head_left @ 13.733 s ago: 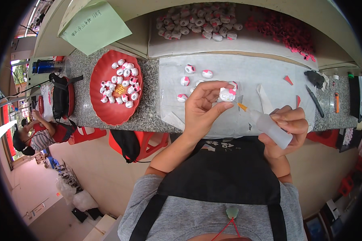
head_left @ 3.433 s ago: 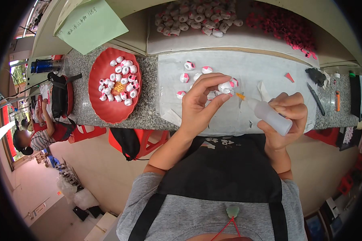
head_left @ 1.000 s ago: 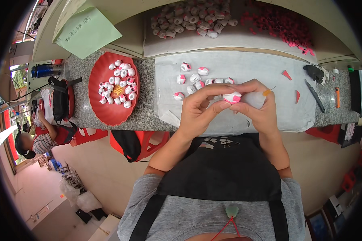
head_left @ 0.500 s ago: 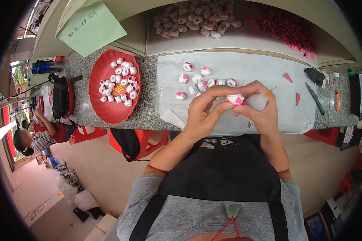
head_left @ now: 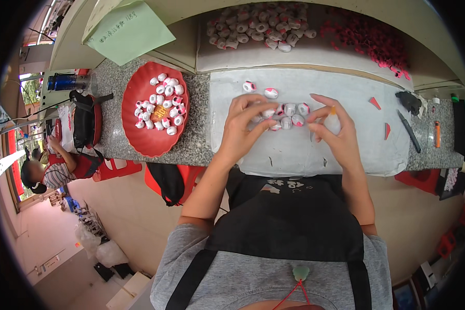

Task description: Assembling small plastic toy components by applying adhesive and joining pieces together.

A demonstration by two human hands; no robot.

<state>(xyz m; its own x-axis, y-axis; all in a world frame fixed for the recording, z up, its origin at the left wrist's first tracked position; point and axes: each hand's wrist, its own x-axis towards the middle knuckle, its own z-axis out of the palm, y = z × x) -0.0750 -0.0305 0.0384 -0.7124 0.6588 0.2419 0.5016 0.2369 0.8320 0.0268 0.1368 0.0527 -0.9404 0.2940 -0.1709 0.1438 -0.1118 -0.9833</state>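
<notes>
Several small white-and-pink rounded pieces (head_left: 297, 120) sit grouped on a white paper sheet (head_left: 367, 139). My left hand (head_left: 241, 126) reaches over the left side of this group, thumb and fingers apart around the pieces there. Part of the group is hidden behind its fingers. Just right of the group, my right hand (head_left: 341, 132) holds a small translucent squeeze bottle (head_left: 332, 124) with an orange tip against its fingers. Its thumb and index finger are apart near the rightmost pieces. Two more pieces (head_left: 270, 93) lie farther back on the sheet.
A red scalloped plate (head_left: 134, 137) of similar pieces stands left. On the shelf behind are a white-and-pink heap (head_left: 263, 23) and small pink parts (head_left: 382, 49). Red slivers (head_left: 375, 103), a dark pen-like tool (head_left: 409, 132) and an orange item (head_left: 437, 134) lie right. Another person sits far left.
My hands have parted and moved forward. The white-and-pink piece held between them has left my fingertips, and my left hand is now over the group. The bottle stays in my right hand.
</notes>
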